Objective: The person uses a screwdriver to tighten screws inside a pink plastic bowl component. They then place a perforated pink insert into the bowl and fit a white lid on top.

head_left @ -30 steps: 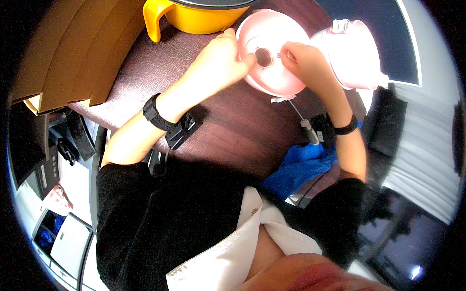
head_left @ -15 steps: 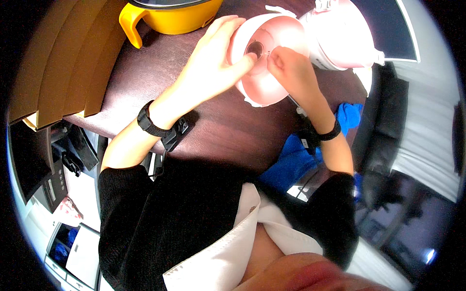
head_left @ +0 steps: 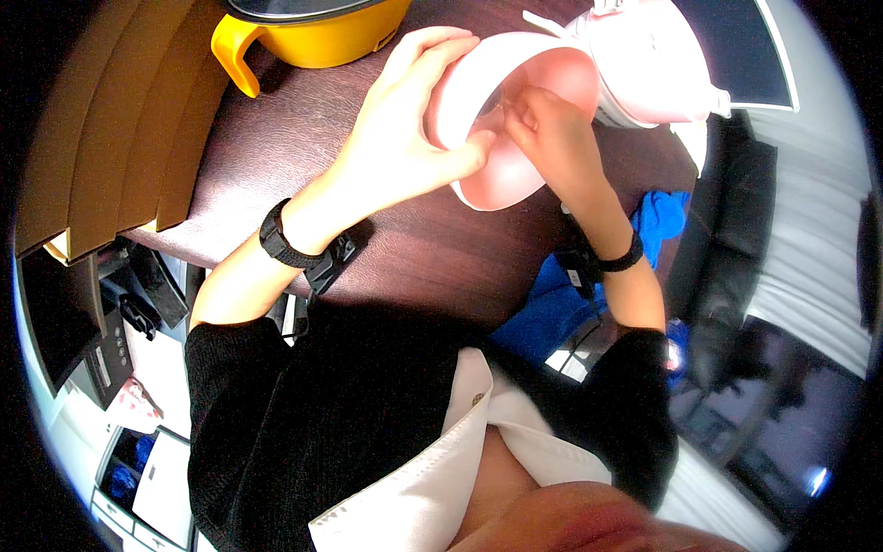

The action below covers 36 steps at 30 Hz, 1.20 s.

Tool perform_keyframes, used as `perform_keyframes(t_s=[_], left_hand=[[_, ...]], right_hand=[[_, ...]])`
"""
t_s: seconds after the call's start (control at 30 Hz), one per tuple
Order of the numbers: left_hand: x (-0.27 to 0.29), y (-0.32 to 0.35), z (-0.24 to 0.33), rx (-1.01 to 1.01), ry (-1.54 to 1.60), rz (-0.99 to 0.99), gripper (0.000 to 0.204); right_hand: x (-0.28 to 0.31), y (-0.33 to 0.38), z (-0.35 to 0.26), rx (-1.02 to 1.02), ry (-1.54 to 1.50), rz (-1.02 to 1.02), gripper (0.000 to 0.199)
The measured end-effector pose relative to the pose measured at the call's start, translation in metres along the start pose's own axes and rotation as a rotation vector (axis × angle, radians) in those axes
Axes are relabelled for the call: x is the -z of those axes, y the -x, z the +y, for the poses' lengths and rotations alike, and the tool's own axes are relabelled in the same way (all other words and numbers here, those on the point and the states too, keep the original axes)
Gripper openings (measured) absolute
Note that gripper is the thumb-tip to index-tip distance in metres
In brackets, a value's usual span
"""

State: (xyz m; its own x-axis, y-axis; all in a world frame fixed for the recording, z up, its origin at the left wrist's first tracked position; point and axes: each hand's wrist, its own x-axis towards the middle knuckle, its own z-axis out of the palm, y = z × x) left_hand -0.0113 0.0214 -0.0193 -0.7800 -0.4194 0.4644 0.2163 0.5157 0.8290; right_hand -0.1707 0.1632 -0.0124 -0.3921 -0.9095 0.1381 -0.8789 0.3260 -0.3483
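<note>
No legible text; white label (head_left: 575, 277) on black wrist unit (head_left: 586, 262) unreadable.

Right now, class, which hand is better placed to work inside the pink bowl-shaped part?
Probably the right hand: it is curled inside the pink bowl-shaped part. The left hand clasps the left side, so it seems busy steadying the part.

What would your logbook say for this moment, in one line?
left hand: holding tilted pink bowl-shaped piece | right hand: curled inside it, grip unclear | nearby: yellow handled pot, pink latched container
</note>
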Motion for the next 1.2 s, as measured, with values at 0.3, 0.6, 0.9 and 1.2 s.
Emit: perform_keyframes(t_s=[0.3,0.6,0.9,1.2], left_hand=[[-0.001,-0.001,-0.001,-0.014,-0.003,-0.006,0.066],[-0.001,0.0,0.004,-0.053,-0.013,-0.011,0.07],[-0.001,0.0,0.007,-0.079,-0.008,-0.01,0.07],[-0.003,0.003,0.007,-0.141,-0.036,-0.024,0.072]], right_hand=[[0.005,0.006,-0.002,-0.054,-0.024,-0.005,0.019],[0.002,0.01,0.003,-0.032,0.018,0.052,0.02],[0.001,0.011,0.003,-0.034,0.048,0.068,0.021],[0.005,0.01,0.003,-0.117,-0.062,0.036,0.024]])
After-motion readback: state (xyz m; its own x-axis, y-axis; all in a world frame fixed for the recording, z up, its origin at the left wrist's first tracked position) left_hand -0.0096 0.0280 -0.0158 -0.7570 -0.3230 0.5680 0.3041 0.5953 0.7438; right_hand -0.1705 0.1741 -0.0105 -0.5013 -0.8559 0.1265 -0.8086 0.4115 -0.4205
